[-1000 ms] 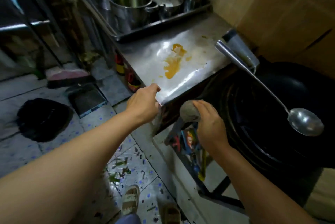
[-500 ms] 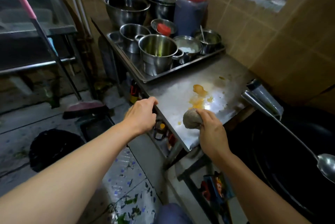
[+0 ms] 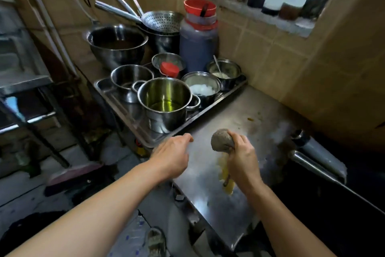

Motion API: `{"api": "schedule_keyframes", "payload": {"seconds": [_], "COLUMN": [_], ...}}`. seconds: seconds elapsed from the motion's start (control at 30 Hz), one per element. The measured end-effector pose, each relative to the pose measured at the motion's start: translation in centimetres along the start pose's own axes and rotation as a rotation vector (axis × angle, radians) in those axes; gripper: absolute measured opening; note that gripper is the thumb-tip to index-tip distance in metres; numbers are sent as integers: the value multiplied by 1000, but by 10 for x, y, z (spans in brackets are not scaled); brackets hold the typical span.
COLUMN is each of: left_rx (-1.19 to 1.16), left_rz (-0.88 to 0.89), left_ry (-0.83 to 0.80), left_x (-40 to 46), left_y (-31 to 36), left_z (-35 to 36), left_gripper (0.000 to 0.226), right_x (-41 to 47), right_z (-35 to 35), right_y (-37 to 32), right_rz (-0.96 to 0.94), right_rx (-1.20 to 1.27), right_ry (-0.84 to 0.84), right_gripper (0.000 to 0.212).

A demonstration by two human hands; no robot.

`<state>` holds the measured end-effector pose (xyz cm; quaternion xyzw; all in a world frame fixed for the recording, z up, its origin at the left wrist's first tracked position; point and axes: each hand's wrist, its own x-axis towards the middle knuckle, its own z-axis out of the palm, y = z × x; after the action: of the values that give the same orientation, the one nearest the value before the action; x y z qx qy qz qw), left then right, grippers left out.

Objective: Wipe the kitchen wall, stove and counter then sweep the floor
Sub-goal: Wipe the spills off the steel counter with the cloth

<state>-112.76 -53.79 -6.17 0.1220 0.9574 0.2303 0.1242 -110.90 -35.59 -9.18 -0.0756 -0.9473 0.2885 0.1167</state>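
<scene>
The right hand (image 3: 241,159) is gripping a balled grey rag (image 3: 221,139), fingers curled round it, and pressing it to the steel counter (image 3: 260,115) just beyond a yellow spill (image 3: 226,175) — a smear that is trailing under the wrist toward the near edge. Bunching the cloth this way is likely giving a firm pad for scrubbing greasy residue rather than a loose sheet that would skid. The left hand (image 3: 173,154) is holding nothing; its fingers are loosely extended and it is resting at the counter's left edge, probably bracing the body while the other arm works. The two hands are sitting near each other but apart.

Room for strokes is limited. To the far left a metal tray (image 3: 116,98) of pots is bordering the bare steel, with an oil pot (image 3: 164,102) closest to the hands — a wide sweep that way could knock it. On the right the counter is ending at a ladle handle (image 3: 312,165) and the dark wok (image 3: 333,204) of the stove. The tiled wall (image 3: 281,69) is closing the far side. The open stretch is running from the wall toward the near corner, so pulling the spill inward looks safest. A broom (image 3: 75,173) is lying on the floor at left, not yet in use.
</scene>
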Motion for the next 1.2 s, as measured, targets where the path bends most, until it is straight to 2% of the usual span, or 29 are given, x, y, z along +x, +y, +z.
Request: {"api": "schedule_keyframes", "payload": {"seconds": [0.17, 0.4, 0.53, 0.63, 0.87, 0.97, 1.13, 1.2], "left_rx": [113, 121, 129, 141, 154, 174, 215, 251], "left_rz": [213, 355, 430, 507, 684, 723, 744, 735], "left_ry": [-108, -257, -325, -329, -381, -443, -491, -479], "left_x": [92, 144, 158, 164, 150, 143, 139, 141], "left_y": [19, 19, 19, 20, -4, -12, -13, -14], "left_z": [-10, -8, -10, -17, -21, -9, 10, 14], "left_gripper": [45, 46, 51, 46, 47, 48, 49, 51], "right_x": [57, 84, 82, 77, 23, 0, -19, -19], "right_z": [11, 15, 17, 22, 35, 41, 55, 59], "right_y": [13, 16, 7, -3, -38, -47, -40, -36], "right_rz": [221, 425, 516, 577, 844, 971, 1077, 1074], "right_rx": [-25, -59, -99, -112, -111, -105, -152, -130], "right_ry": [18, 81, 181, 280, 482, 490, 532, 472], "right_gripper": [51, 51, 52, 52, 46, 45, 47, 50]}}
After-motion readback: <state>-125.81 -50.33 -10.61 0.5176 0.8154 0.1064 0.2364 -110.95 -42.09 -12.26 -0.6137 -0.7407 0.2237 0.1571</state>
